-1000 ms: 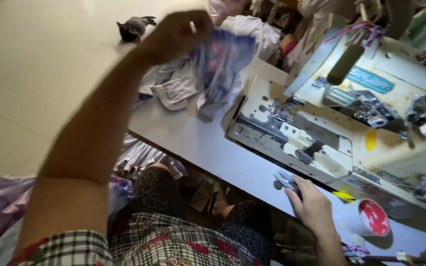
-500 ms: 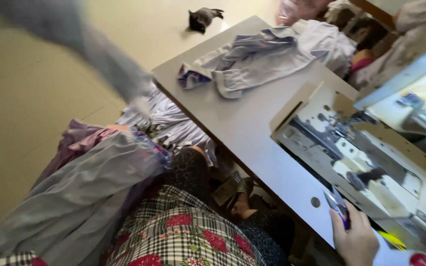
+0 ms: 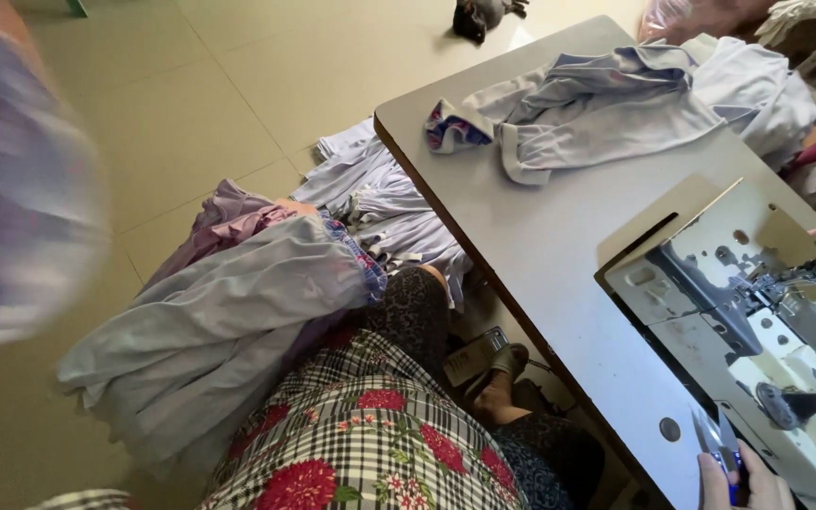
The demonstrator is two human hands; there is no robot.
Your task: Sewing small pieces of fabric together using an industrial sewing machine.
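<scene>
The right hand (image 3: 743,482) shows at the lower right edge, fingers closed around a small pair of blue-handled snips (image 3: 718,446) whose blades point up over the grey worktop (image 3: 540,236), just beside the sewing machine bed (image 3: 748,302). The left hand is only a blur at the left edge, so its grip cannot be told. A pale grey garment (image 3: 597,123) lies crumpled at the worktop's far end, well apart from the right hand. More pale cloth (image 3: 210,331) is heaped on the floor beside the lap.
</scene>
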